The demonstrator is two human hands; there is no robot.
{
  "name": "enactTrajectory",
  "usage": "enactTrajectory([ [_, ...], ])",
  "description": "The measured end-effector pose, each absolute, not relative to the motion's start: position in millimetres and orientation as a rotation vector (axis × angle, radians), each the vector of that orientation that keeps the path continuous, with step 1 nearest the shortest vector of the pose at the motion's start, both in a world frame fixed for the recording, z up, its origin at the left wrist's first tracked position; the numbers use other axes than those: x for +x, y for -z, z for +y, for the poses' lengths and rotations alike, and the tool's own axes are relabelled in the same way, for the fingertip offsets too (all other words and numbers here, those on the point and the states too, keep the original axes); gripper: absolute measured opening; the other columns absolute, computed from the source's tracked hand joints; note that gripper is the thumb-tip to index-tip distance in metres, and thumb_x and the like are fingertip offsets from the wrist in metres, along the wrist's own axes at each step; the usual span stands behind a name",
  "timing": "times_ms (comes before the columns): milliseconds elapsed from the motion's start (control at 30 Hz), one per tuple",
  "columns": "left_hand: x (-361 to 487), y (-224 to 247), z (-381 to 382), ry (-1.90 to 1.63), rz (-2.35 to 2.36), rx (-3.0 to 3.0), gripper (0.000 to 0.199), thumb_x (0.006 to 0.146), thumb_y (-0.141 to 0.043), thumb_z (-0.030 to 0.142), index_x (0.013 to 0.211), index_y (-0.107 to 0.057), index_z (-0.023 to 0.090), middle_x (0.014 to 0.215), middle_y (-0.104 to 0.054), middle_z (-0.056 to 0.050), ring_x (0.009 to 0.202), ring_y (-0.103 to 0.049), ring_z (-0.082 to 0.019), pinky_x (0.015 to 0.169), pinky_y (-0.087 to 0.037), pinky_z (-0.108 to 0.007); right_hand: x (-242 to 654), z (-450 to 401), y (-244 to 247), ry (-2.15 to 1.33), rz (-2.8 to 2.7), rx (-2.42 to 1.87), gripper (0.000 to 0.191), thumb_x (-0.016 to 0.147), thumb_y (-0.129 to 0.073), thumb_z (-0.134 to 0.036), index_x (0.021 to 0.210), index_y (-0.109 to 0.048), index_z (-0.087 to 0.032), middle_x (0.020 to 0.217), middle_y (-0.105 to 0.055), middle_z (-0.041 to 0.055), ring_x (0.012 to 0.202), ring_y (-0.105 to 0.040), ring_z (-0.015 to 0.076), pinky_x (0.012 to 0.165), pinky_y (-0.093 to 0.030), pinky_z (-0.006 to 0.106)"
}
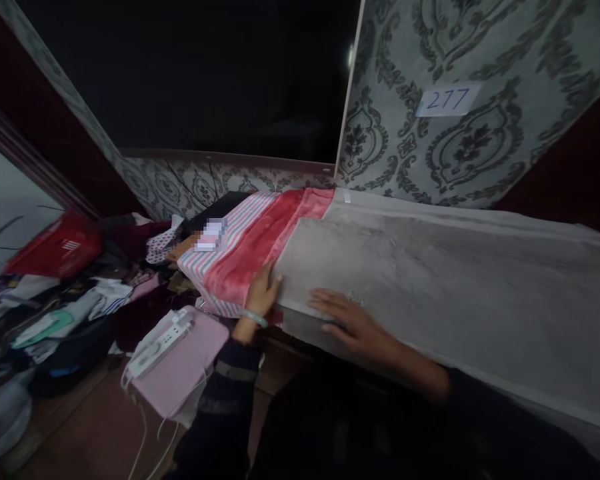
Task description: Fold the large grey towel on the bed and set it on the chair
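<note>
A long grey cloth [410, 280] lies over the top of a low cabinet or bench and hangs down its front edge. Beyond its left end shows a red cloth [260, 243] with pink, white and grey stripes. My left hand [263, 292], with a pale bangle at the wrist, rests at the front edge where the grey cloth meets the red one; thumb and fingers are apart. Flat on the grey cloth near that same edge lies my right hand [347, 321], its fingers stretched toward the left.
A dark television [205, 80] hangs above, beside patterned wallpaper with a paper marked 277 [449, 100]. At left are piled clothes [105, 297] and a red bag [63, 247]. A white power strip [160, 343] sits on a pink surface [200, 353], with cables trailing down.
</note>
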State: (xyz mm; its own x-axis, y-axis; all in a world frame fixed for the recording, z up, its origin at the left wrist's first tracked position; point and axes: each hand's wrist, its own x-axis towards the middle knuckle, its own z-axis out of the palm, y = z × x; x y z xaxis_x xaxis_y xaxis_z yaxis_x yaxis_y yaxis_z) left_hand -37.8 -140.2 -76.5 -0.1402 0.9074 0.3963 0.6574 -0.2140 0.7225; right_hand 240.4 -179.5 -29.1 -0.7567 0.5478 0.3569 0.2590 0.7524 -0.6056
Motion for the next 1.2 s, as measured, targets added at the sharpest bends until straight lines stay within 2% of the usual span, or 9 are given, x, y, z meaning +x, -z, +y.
enactTrajectory([
  [133,-44,55,-127,-1.221,1.833,1.523,0.048,0.076,-0.071,0.038,0.117,-0.068,0.014,0.092,-0.071,-0.007,0.09,-0.066,-0.024,0.085,-0.052,-0.038,313,-178,31,-0.619,-2.074,-0.927,0.038,0.101,-0.049,-0.043,0.133,-0.064,-0.029,0.141,-0.061,0.0068,0.132,-0.054,0.0255,0.108,-0.048,0.046],
  [200,-45,49,-124,-1.242,1.82,1.372,0.043,0.069,-0.076,0.037,0.105,-0.07,0.014,0.07,-0.061,0.0,0.07,-0.059,-0.018,0.068,-0.047,-0.03,345,-178,37,-0.601,-1.922,-1.084,0.038,0.098,-0.051,-0.047,0.126,-0.068,-0.028,0.136,-0.064,0.0069,0.129,-0.057,0.027,0.104,-0.051,0.045],
  [267,-46,45,-123,-1.256,1.784,1.313,0.036,0.062,-0.08,0.036,0.089,-0.07,0.015,0.063,-0.055,0.003,0.063,-0.052,-0.015,0.059,-0.041,-0.026,368,-179,45,-0.617,-1.797,-1.236,0.041,0.093,-0.053,-0.051,0.122,-0.07,-0.027,0.127,-0.07,0.0077,0.12,-0.064,0.0281,0.1,-0.053,0.045],
  [433,-45,36,-126,-1.181,1.702,1.31,0.035,0.057,-0.084,0.039,0.058,-0.056,0.018,0.054,-0.048,0.006,0.053,-0.044,-0.01,0.053,-0.033,-0.024,386,-178,70,-0.636,-1.64,-1.409,0.043,0.086,-0.052,-0.053,0.111,-0.073,-0.025,0.107,-0.076,0.0072,0.105,-0.07,0.0282,0.095,-0.055,0.045],
  [600,-40,33,-141,-1.227,1.619,1.258,0.04,0.055,-0.084,0.046,0.059,-0.057,0.018,0.053,-0.048,0.005,0.051,-0.044,-0.01,0.052,-0.034,-0.025,381,-176,74,-0.588,-1.712,-1.359,0.042,0.087,-0.051,-0.054,0.107,-0.075,-0.025,0.115,-0.074,0.0073,0.109,-0.068,0.0282,0.099,-0.052,0.047],
  [800,-24,51,-164,-1.519,1.589,1.099,0.045,0.052,-0.079,0.056,0.065,-0.058,0.019,0.056,-0.047,0.007,0.054,-0.042,-0.009,0.053,-0.035,-0.024,383,-178,73,-0.604,-1.772,-1.357,0.042,0.086,-0.05,-0.054,0.105,-0.075,-0.026,0.118,-0.073,0.0071,0.114,-0.066,0.0292,0.102,-0.051,0.049],
  [933,-10,59,-169,-1.677,1.596,1.016,0.04,0.054,-0.08,0.049,0.067,-0.058,0.018,0.058,-0.048,0.007,0.056,-0.042,-0.009,0.055,-0.035,-0.023,393,-174,71,-0.684,-1.769,-1.444,0.047,0.08,-0.054,-0.06,0.105,-0.076,-0.028,0.119,-0.073,0.0055,0.117,-0.064,0.0326,0.104,-0.05,0.051],
  [1100,3,63,-170,-1.773,1.611,0.96,0.028,0.061,-0.077,0.036,0.07,-0.057,0.018,0.06,-0.051,0.007,0.059,-0.045,-0.01,0.058,-0.037,-0.023,392,-142,43,-0.944,-1.697,-1.43,0.045,0.075,-0.064,-0.063,0.109,-0.074,-0.035,0.117,-0.073,0.0087,0.102,-0.071,0.033,0.086,-0.061,0.047],
  [1200,9,59,-168,-1.779,1.65,0.979,0.017,0.068,-0.069,0.028,0.07,-0.055,0.019,0.061,-0.051,0.006,0.06,-0.047,-0.011,0.06,-0.038,-0.024,360,-109,23,-1.166,-1.674,-1.23,0.044,0.078,-0.067,-0.057,0.113,-0.071,-0.03,0.123,-0.07,0.0118,0.103,-0.071,0.032,0.082,-0.063,0.047],
])
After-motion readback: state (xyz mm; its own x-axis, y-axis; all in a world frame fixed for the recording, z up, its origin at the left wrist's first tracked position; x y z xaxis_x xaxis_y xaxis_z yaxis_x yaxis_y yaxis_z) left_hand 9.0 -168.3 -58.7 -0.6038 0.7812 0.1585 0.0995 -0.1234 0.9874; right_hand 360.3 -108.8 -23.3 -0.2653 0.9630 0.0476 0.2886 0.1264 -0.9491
